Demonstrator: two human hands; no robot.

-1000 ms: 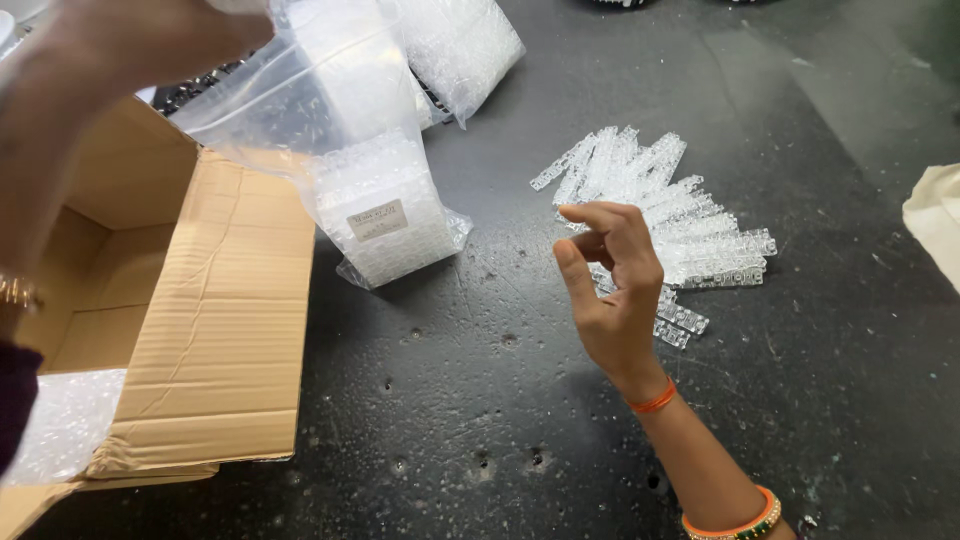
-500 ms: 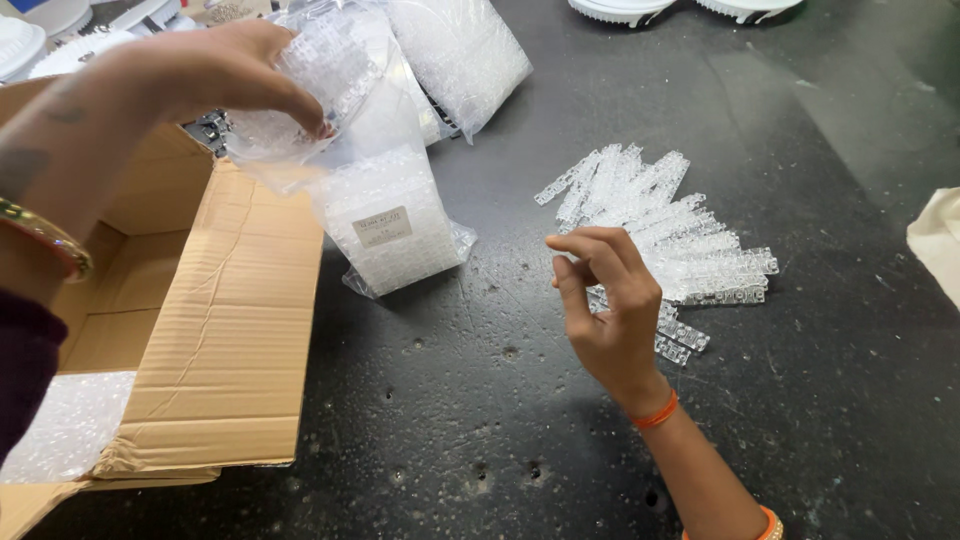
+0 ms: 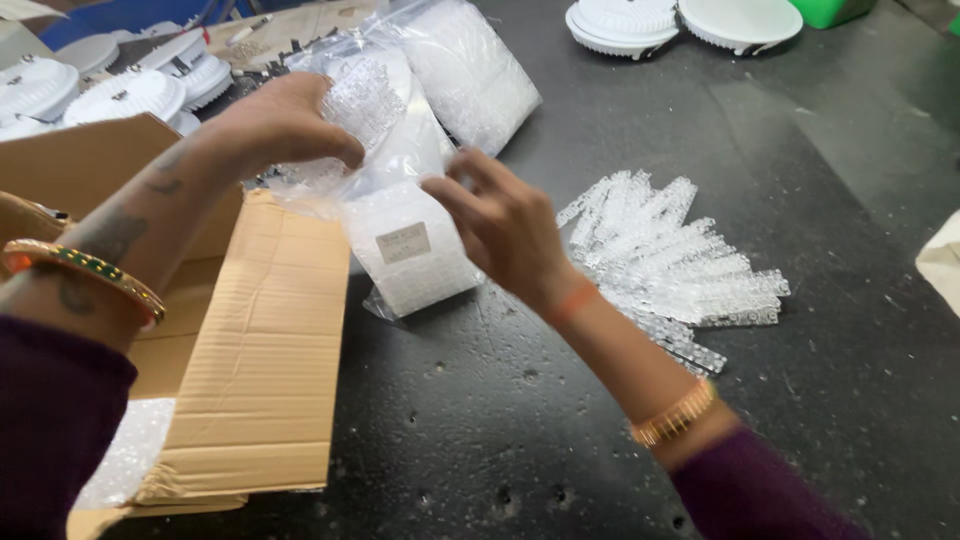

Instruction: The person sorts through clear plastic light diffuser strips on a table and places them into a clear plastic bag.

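Left hand (image 3: pixel 285 125) pinches clear crinkly plastic bag (image 3: pixel 375 110) of small see-thru parts, upper left of centre. Right hand (image 3: pixel 500 225), fingers loosely spread, reaches at bag w/o gripping, above labelled packet (image 3: pixel 415 255).

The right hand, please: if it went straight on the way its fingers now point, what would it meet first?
Most likely the clear plastic bag that the left hand grips. The right hand points up and left, its fingers close to the bag's side. Depth is unclear, so it might instead brush the labelled packet below.
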